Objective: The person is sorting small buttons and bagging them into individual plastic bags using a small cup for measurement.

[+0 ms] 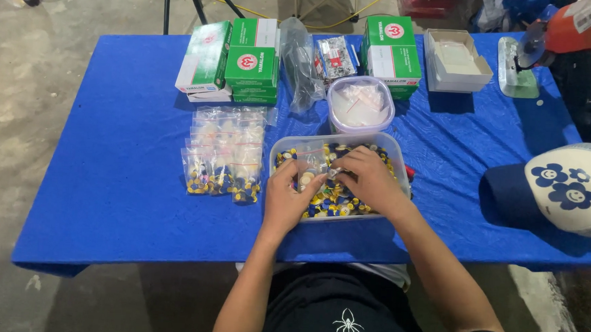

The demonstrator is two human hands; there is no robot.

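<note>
Hands [332, 181] pinching small bag [311, 165], over tub [397, 154]

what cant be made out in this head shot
- Head view: the item pinched over the tub is too small, covered by the right hand and left hand.
- Small parts in the tub: too tiny to identify.
- Orange tool: cut off by the top edge.
- Cap: cut off by the right edge.
</note>
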